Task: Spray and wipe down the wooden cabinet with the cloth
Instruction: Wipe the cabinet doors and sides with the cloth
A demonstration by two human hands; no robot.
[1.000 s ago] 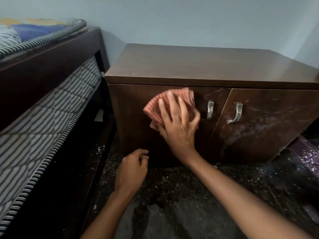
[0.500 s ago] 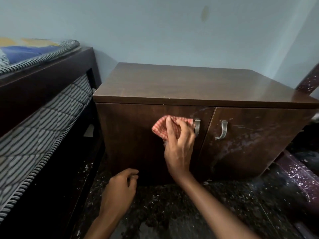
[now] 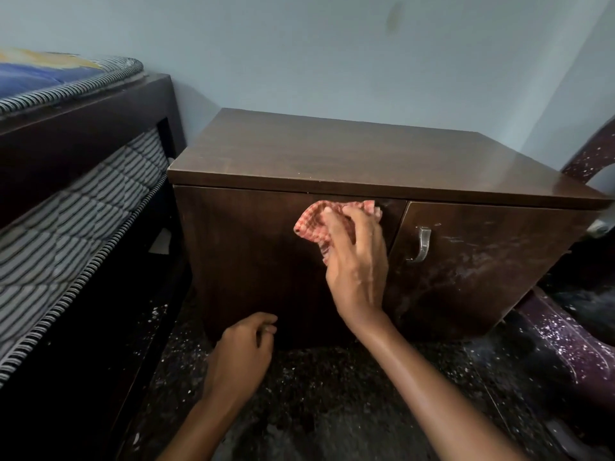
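Head view: right hand point(image 3: 357, 261) has the cloth point(image 3: 319, 224) pinned flat against the left door point(image 3: 253, 257) of the cabinet point(image 3: 366, 154), high up, just under the top's front lip. Fingers point(image 3: 362, 224) are curled together, clamped on the cloth; fabric bunches out above and to the left of the fingertips, none showing to their right. The cloth's long axis runs roughly along the door's top edge.

Key relation: dirty area lies right of the fingers. The right door point(image 3: 482, 261) shows streaks and a hazy film around and beyond its handle point(image 3: 422, 244), which sits just right of the knuckles. Left door's own handle isn't visible, probably behind the hand.

Left hand point(image 3: 241, 354) is low, below and left of the cloth, near the cabinet base, fingers loosely curled, holding nothing I can see. Can't tell if it touches the door.

No spray bottle in frame.

Judgement: right hand is nearer, so it sweeps rightward over the seam; risk is cloth snagging on the handle.
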